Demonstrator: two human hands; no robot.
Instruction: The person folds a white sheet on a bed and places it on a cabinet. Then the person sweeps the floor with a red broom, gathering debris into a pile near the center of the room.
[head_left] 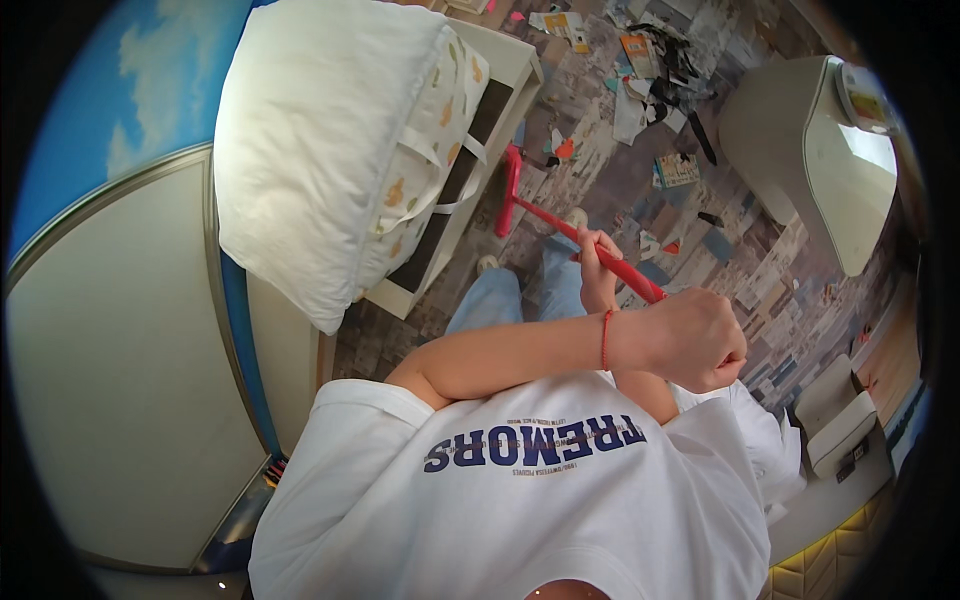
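Floor: littered with paper scraps. Broom, red: slanted, head down beside the shelf. Left hand: fingers closed around handle top, steering. Right hand: fingers wrapped mid-handle, bearing down.

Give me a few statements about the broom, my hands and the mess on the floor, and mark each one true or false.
1. Both hands grip the red broom. True: the left hand holds the top end, the right hand lower down.
2. The broom head is off the floor. False: it rests on the floor beside the white shelf unit.
3. Paper scraps litter the floor. True.
4. The left wrist is bare. False: it wears a red bracelet.
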